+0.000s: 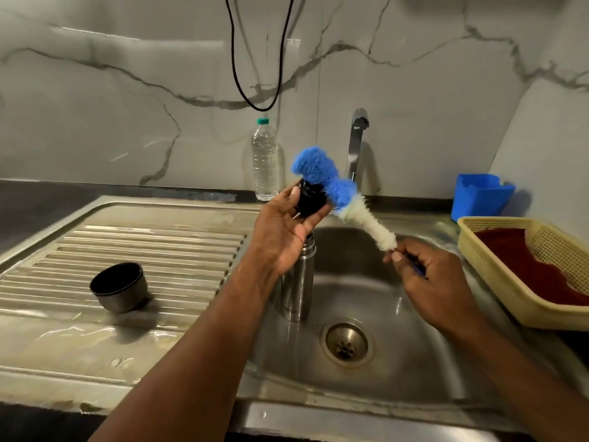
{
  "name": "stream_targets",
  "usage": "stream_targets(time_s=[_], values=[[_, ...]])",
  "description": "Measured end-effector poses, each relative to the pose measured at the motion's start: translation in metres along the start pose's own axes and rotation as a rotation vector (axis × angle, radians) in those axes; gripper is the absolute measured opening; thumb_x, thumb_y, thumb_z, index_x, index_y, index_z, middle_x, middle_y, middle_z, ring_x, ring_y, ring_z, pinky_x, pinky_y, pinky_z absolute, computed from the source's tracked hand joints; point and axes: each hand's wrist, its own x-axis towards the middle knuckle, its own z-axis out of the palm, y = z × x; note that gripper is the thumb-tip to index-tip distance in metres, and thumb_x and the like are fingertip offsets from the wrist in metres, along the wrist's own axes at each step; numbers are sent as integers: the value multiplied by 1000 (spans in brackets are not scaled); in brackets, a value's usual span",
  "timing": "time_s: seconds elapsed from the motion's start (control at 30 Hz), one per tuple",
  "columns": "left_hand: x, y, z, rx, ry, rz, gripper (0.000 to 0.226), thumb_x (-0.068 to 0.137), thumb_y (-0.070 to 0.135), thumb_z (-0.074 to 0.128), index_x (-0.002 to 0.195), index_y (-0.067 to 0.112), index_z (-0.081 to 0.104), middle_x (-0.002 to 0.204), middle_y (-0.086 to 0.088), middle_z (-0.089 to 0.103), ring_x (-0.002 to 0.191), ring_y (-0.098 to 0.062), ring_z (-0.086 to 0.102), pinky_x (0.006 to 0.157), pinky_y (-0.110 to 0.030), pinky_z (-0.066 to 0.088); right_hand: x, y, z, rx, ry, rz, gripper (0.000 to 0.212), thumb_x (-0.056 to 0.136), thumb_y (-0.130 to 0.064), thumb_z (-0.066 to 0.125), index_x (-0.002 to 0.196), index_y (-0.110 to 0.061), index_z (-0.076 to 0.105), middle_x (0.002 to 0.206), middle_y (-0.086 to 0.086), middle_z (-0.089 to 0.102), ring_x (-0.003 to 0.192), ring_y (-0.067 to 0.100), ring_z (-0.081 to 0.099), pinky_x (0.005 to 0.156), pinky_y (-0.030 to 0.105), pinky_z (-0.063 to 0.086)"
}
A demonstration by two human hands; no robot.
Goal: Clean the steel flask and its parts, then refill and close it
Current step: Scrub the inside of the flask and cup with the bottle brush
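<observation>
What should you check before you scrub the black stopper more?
1. Left hand grips the black stopper: ok.
2. Right hand holds the bottle brush by its handle: ok.
3. Blue bristles meet the stopper: ok.
4. Steel flask stands upright in the sink: ok.
5. Tap running for a rinse: not ok, no water shows.
6. Soap on the brush: cannot tell.

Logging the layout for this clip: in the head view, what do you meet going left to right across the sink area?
Steel cup on the drainboard → plastic water bottle → steel flask in the sink → tap → blue container → yellow basket.
</observation>
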Motion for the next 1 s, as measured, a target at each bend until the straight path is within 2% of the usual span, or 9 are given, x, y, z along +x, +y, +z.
stream_targets(time_s=[0.13,0.27,0.4,0.5,0.6,0.73,0.87,1.0], values=[[1,3,-1,18,8,11,21,107,6,47,118,0,64,116,-20,72,114,-34,70,96,-43,62,-3,-4,3,-79,-42,-52,13,100,-18,62,92,-28,66,71,-10,60,67,9,59,55,23,42],[2,2,-2,30,33,13,22,108,7,45,114,1,65,119,-21,71,114,-35,70,90,-41,65,-4,-6,3,-93,-39,-33,14,100,-18,60,92,-29,65,70,-12,58,65,4,58,56,19,38],[6,2,-6,-23,46,-9,24,108,9,47,124,-3,62,125,-25,70,121,-38,69,90,-43,64,-4,-6,3,-112,-24,-19,12,101,-19,60,94,-28,65,74,-10,61,63,9,58,56,26,46],[8,2,-8,-47,52,-26,28,107,8,47,127,-5,61,127,-26,68,121,-38,69,94,-44,63,-5,-9,5,-130,-39,-43,10,100,-21,60,97,-27,67,75,-11,61,63,7,58,55,22,44],[8,2,-7,-69,49,-26,26,108,9,47,125,-4,61,131,-28,67,123,-39,68,97,-45,62,-4,-8,4,-103,-7,-16,10,100,-20,61,96,-25,68,76,-10,63,66,8,60,58,30,50],[9,2,-7,-54,60,-15,25,109,7,43,122,-3,61,125,-26,68,126,-39,65,99,-46,60,-6,-8,4,-118,-29,-38,12,99,-19,61,91,-25,67,68,-11,59,59,8,55,53,25,40],[8,1,-5,-27,44,-18,23,109,9,45,119,-4,62,125,-26,69,119,-38,69,87,-41,65,-5,-9,3,-106,-18,-15,13,99,-18,62,90,-25,67,68,-9,59,58,7,54,54,24,39],[8,-2,-6,6,47,-24,23,108,9,48,121,-3,63,131,-27,67,123,-38,68,88,-41,65,-4,-8,3,-88,-13,-3,14,99,-18,62,89,-25,67,69,-6,60,60,13,56,55,30,44]])
